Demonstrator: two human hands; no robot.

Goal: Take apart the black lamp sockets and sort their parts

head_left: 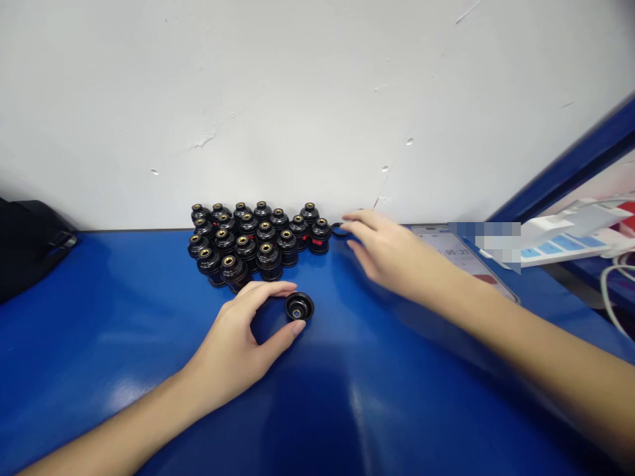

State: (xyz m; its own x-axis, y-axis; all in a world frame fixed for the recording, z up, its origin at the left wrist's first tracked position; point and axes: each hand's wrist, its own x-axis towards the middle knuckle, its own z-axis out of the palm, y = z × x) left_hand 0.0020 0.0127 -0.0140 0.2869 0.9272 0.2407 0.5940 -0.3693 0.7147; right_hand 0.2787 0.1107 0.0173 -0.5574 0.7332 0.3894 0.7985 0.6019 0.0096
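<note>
In the head view, my left hand point(248, 330) pinches a small black cup-shaped part point(299, 307) between thumb and fingertips. The part's hollow side faces up, with a brass-coloured ring at the centre. My right hand point(380, 248) is further back to the right, slightly blurred, its fingers apart. Its fingertips are at a thin black ring point(338, 230), partly covered by them; whether they touch it I cannot tell. Left of that stand several black knob-like parts point(268, 261) in a cluster, each with a brass-coloured hole on top. Red shows on a few.
A blue tabletop point(317, 410) meets a white wall point(297, 99). Under my right forearm lies a phone point(446, 241) showing a timer. Behind it on the right are a white power strip point(560, 241) and cables point(608, 291). A black bag point(30, 244) sits at far left.
</note>
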